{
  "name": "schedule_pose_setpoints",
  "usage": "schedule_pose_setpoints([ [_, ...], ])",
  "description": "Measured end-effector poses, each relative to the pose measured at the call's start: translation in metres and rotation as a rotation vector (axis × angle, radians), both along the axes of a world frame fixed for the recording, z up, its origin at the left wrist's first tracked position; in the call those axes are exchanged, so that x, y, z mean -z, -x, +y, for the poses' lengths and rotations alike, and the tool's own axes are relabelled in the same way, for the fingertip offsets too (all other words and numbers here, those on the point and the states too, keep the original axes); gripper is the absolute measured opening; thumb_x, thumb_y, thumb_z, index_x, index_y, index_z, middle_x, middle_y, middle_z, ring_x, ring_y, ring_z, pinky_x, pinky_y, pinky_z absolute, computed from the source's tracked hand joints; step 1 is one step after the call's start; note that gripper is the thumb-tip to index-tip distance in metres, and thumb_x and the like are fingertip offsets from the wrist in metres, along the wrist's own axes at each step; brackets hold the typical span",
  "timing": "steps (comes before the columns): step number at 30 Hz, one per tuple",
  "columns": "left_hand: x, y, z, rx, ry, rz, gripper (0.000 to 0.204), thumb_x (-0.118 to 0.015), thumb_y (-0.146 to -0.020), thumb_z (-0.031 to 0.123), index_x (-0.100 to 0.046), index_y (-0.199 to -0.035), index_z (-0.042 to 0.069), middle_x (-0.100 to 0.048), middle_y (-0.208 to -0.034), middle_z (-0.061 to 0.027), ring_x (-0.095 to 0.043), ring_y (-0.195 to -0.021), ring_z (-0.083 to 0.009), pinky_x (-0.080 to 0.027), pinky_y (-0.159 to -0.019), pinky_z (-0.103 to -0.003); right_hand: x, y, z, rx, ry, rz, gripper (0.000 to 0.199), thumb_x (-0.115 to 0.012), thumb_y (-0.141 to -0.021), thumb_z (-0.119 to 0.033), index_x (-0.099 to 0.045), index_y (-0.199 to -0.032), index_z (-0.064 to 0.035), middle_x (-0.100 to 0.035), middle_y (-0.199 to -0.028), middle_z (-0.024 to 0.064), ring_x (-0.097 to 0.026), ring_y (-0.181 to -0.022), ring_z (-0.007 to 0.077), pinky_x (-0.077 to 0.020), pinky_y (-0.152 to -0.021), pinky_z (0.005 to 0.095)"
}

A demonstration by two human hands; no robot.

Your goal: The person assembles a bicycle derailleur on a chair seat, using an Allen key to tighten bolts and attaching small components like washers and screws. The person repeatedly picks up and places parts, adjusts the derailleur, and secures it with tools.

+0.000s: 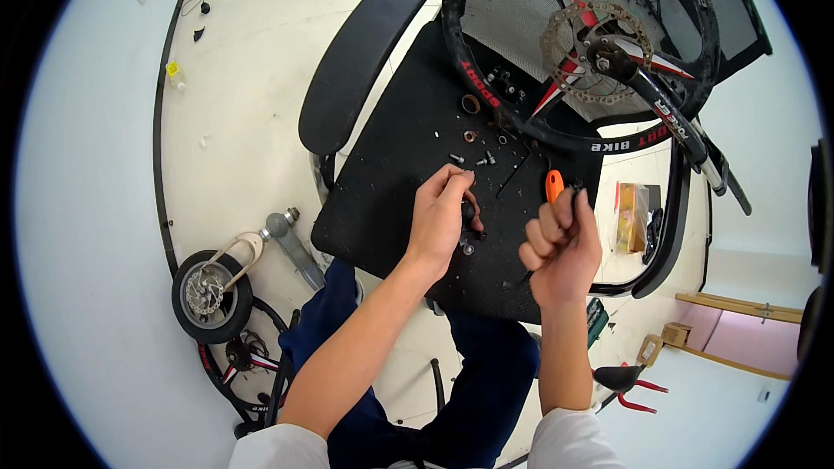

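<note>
Over the black chair seat [395, 182], my left hand [437, 215] is closed with thumb and forefinger together. A dark part shows beneath its fingers, too hidden to name. My right hand [565, 247] is raised a little to the right, its fingers curled and its thumb pinching a small dark part [579, 183]. Just beyond that hand lies an orange handle [554, 184]. Bolts [486, 158], a copper-coloured ring [470, 104] and a black hex key [514, 172] lie on the seat past my left hand. A small round metal piece [468, 249] is close to that hand's near side.
A bicycle wheel [476, 78] with a disc rotor [647, 35] and a fork [669, 117] leans against the mesh backrest. The armrest [352, 78] rises at left. On the floor are a small wheel [180, 291], another bike wheel [208, 371] and a plastic bag [632, 221].
</note>
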State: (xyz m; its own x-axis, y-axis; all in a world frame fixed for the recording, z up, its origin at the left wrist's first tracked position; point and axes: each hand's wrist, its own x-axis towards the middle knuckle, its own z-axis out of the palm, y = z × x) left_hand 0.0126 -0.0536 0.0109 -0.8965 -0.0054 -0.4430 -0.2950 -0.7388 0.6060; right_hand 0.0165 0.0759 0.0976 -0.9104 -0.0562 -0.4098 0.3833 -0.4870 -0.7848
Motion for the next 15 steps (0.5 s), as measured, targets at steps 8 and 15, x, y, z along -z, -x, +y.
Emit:
schedule_pose_setpoints([
  [8,0.0,-0.002,0.012,-0.099,0.192,0.161,0.019,-0.053,-0.097,0.016,-0.054,-0.082,0.004,-0.051,-0.065,0.0005,-0.05,-0.059,-0.0057,-0.043,-0.052,-0.023,0.017,0.026,-0.026,-0.083,-0.225,0.057,0.036,-0.042,-0.105,-0.037,-0.039,-0.078,-0.0131,-0.022,-0.058,-0.0064,-0.016,-0.044,0.0043,-0.0114,-0.038,0.0228],
  [15,0.004,-0.002,0.011,-0.183,0.3,0.284,0.019,-0.053,-0.097,0.017,-0.054,-0.084,0.003,-0.051,-0.067,-0.0003,-0.048,-0.059,-0.0052,-0.043,-0.052,-0.022,0.025,0.026,-0.025,0.009,-0.112,-0.059,0.035,-0.041,-0.106,-0.035,-0.04,-0.079,-0.0121,-0.024,-0.059,-0.0061,-0.018,-0.045,0.0043,-0.0121,-0.039,0.0233],
])
